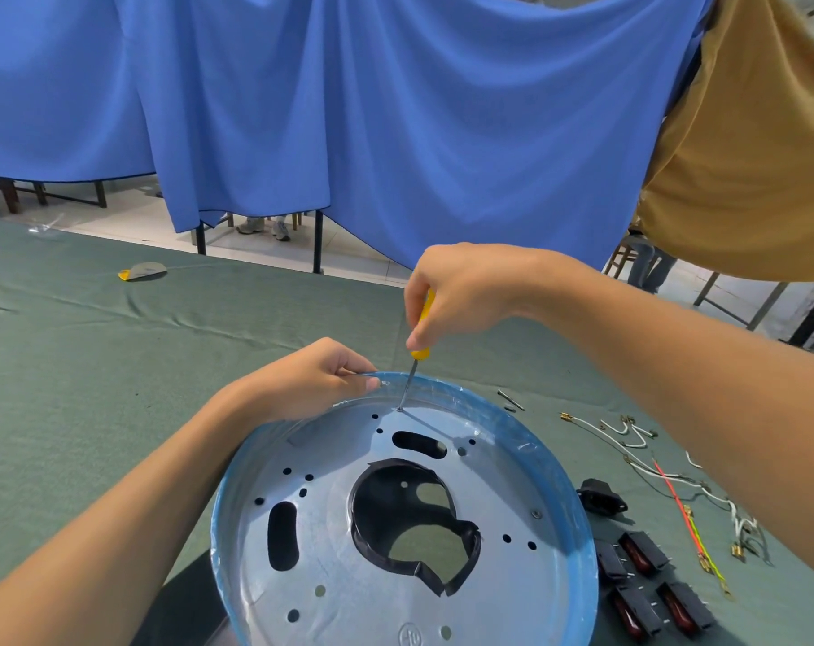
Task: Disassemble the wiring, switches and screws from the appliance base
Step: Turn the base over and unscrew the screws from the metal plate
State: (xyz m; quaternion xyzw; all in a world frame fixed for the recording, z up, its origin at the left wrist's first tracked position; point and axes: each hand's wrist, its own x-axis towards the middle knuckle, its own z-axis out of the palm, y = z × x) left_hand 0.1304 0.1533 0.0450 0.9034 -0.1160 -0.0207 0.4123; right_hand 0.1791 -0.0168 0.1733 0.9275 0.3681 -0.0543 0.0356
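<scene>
Cloth of dull green covers the table (116,347). Near centre sits the round metal appliance base (344,547), blue-rimmed. Left hand (312,380) pinches its far rim; right hand (461,291) is closed around a yellow screwdriver (421,333), its tip on a screw (400,409) at the far edge. Right lie black switches (647,580), loose wires (675,482).

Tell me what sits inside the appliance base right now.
Inside the appliance base: bare metal floor with round holes, two oblong slots, a black-edged central cutout, one screw near the right wall, and the screwdriver tip at the far edge. What lies beneath is mostly hidden.
</scene>
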